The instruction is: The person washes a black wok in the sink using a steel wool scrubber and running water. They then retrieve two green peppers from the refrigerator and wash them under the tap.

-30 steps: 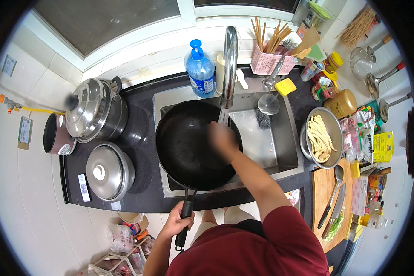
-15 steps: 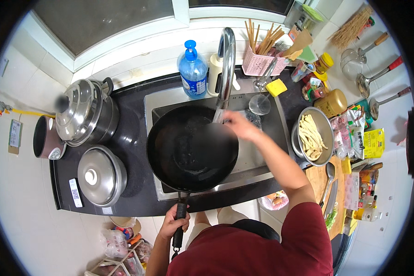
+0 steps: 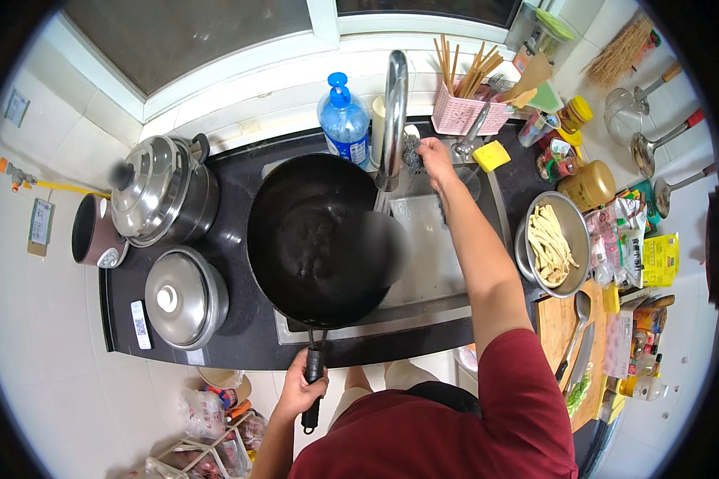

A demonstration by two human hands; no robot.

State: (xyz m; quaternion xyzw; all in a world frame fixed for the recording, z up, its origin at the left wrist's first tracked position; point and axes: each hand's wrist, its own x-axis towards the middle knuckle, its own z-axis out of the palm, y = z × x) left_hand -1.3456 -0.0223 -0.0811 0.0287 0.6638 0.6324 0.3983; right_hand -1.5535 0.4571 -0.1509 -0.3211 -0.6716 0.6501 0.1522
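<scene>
A black wok [image 3: 299,239] is held over the sink [image 3: 423,239], its inside wet and facing up. My left hand [image 3: 302,385] is closed around the wok's handle at the counter's front edge. At the back of the sink, beyond the tap [image 3: 393,120], my right hand [image 3: 434,160] pinches a grey steel wool scrubber [image 3: 412,150]. Water appears to fall from the spout beside the wok's right rim. A yellow sponge [image 3: 491,156] lies just right of my right hand. A blur hides the wok's right part.
A blue pump bottle [image 3: 345,124] and a pink chopstick basket [image 3: 465,114] stand behind the sink. Lidded pots [image 3: 164,191] occupy the left counter. On the right are a metal bowl of pale strips [image 3: 553,243] and a cutting board [image 3: 554,323] with a ladle and knife.
My right hand has moved from the tap's stream to the back of the sink, where it grips the scrubber. The wok has shifted slightly left and tilted; my left hand keeps its handle.
</scene>
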